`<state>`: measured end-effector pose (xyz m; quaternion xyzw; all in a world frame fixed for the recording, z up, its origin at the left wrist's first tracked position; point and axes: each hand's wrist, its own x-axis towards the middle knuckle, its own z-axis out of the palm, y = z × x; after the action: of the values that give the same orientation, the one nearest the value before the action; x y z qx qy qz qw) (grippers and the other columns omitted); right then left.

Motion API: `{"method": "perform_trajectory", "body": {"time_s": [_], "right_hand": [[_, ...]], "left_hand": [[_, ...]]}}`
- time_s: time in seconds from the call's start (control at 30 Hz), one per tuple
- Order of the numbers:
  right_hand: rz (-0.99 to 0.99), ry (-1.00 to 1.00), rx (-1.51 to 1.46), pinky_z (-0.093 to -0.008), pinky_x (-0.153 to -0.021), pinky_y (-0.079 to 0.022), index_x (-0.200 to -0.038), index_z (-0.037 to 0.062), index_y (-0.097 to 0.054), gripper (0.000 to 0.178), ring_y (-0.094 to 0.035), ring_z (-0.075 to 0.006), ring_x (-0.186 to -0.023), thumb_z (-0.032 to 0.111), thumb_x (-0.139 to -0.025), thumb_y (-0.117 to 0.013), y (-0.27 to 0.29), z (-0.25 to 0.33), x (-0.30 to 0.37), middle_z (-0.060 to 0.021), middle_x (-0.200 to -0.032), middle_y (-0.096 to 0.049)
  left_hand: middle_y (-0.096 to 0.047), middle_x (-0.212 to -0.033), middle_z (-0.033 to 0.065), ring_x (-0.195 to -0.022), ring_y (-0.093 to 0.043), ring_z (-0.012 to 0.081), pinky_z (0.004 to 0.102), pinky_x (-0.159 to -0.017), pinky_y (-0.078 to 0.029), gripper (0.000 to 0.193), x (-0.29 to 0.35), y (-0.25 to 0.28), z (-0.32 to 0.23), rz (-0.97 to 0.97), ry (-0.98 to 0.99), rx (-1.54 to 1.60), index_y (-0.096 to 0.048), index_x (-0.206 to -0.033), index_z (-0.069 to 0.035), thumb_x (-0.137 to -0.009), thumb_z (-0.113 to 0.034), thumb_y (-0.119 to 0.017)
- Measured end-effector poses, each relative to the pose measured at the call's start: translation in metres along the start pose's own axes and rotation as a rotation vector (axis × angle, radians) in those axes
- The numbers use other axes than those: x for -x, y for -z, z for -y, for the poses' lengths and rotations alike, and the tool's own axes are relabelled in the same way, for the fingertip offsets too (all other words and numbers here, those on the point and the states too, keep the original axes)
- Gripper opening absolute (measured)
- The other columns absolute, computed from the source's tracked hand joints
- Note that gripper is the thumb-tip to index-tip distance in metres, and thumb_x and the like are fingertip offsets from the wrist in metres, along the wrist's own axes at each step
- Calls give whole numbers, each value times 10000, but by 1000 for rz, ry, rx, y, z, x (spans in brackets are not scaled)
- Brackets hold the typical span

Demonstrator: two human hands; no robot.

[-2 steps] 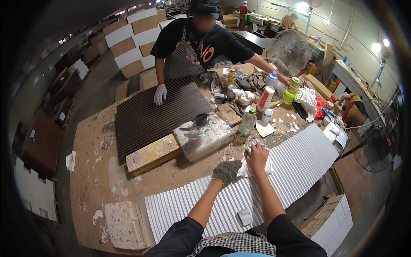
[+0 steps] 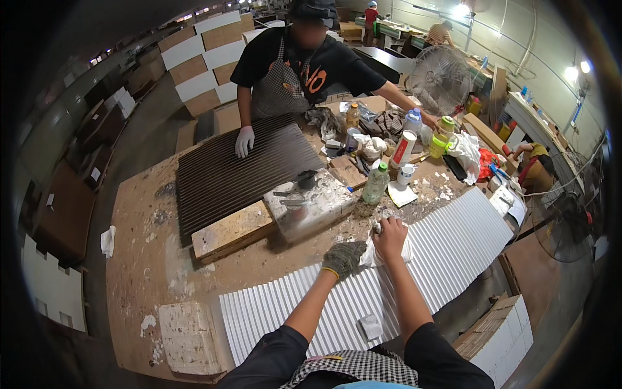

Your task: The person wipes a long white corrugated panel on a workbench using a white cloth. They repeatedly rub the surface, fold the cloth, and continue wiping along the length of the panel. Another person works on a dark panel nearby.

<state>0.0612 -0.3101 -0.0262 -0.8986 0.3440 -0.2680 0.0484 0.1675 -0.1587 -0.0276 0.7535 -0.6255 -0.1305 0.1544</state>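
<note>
**Near panel (image 2: 453,233) in front, far panel (image 2: 227,175) behind left!**

The first runs along the table's (image 2: 146,240) front; left hand (image 2: 343,259) and right hand (image 2: 390,238) sit midway at its back edge, cloth (image 2: 369,257) beneath the right. On it, closer in, a pad (image 2: 371,327)! Before the far panel: wooden block (image 2: 233,230) left, slab (image 2: 330,201) right. Bottle (image 2: 375,185) behind the hands, co-worker (image 2: 272,84) beyond the table!
</note>
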Motion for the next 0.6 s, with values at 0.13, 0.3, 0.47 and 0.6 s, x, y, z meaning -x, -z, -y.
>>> {"method": "perform_trajectory", "body": {"time_s": [0.13,0.3,0.47,0.6], "right_hand": [[293,-138,11,-573,-934,-454,-1337,165,-518,720,-560,-342,-1176,334,-713,-833,22,-14,-14,-140,-1229,-561],[862,126,-79,-599,-1056,-445,-1597,213,-220,1064,-494,-483,-1309,524,-777,-823,106,-16,-55,-257,-1491,-424],[425,518,-171,-536,-1189,-339,-1588,142,-278,898,-419,-405,-1416,446,-882,-742,253,38,-82,-186,-1591,-366],[-255,492,-220,-490,-1202,-320,-1548,83,-330,824,-349,-367,-1470,374,-896,-740,358,70,-54,-176,-1590,-363]], "left_hand": [[-599,-1386,173,-1249,-595,325,421,-1077,-455,660,6,8,-7,-85,-142,-3,-540,-1419,-76,-877,-427,-679],[-659,-1200,153,-1060,-635,295,429,-954,-509,325,-15,24,20,107,-189,105,-638,-1222,-87,-1026,-310,-505],[-677,-1166,100,-1071,-632,264,429,-1010,-512,334,26,200,-52,-219,-331,175,-654,-1219,-101,-1038,-362,-552],[-631,-1238,112,-1152,-569,279,442,-1054,-467,347,108,282,-53,-837,-392,207,-638,-1250,-97,-1034,-354,-555]]}}
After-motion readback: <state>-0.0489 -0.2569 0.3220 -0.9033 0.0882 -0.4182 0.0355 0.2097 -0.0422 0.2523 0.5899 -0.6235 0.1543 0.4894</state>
